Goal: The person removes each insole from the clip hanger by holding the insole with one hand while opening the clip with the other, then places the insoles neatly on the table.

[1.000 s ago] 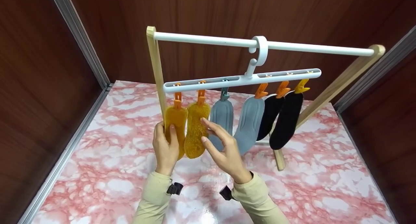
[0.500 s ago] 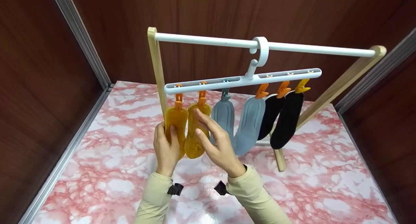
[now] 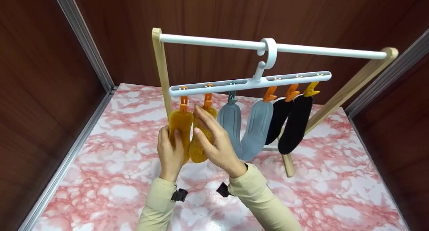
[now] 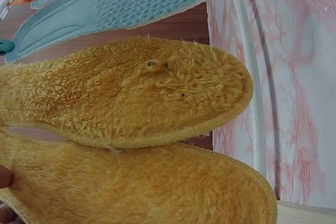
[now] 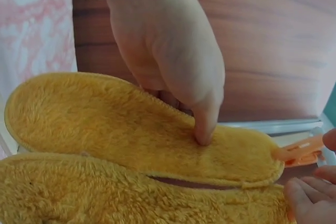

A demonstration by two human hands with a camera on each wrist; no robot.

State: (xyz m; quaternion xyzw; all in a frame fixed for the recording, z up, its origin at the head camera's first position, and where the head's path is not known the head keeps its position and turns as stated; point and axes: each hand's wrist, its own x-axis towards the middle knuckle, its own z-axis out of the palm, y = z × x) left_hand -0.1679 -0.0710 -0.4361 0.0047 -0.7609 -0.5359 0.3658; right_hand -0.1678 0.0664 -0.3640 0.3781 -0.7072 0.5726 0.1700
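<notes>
Brown wood-grained panels [image 3: 214, 10] rise around a surface [image 3: 117, 190] with pink and white marbling. On it is placed a wooden stand [image 3: 352, 85], whose white rail [image 3: 214, 41] carries a white hanger [image 3: 256, 84] by its hook. From this hanger are suspended two black insoles [image 3: 295, 124], two grey-blue insoles [image 3: 257, 127] and, at the left end in the head view, two fleecy yellow ones. The outer yellow insole [image 3: 186, 130] is grasped by the left hand [image 3: 171, 154], with the thumb on its front face. The right hand [image 3: 218, 147] is before the inner yellow insole [image 3: 199, 152] and covers part of it; its fingers are relaxed, in a released state, and whether their tips touch the fleece I cannot tell. Smallest are the clips: one teal clip [image 3: 232, 97], one yellow clip [image 3: 311, 89] and four orange clips [image 3: 183, 104], two of which hold the yellow pair.
</notes>
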